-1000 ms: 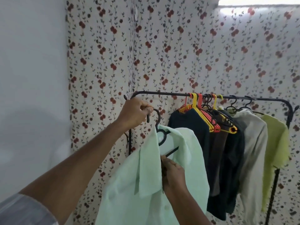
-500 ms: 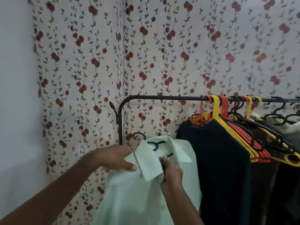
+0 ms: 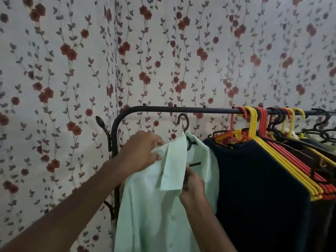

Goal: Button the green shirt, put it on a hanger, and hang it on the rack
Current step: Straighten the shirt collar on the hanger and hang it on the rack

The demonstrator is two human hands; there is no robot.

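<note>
Since a moment earlier the shirt [image 3: 154, 206] on its hanger [image 3: 184, 124] had risen; the hook sat just under the rack [image 3: 163, 109], not yet over it. The left hand [image 3: 143, 153] pinched the collar, and the right hand [image 3: 192, 188] gripped the front.

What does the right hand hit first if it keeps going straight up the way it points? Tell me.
Probably the black hanger's bar, just above the right hand inside the green shirt's open collar. Beyond that comes the rack rail. Depth is hard to judge.
</note>
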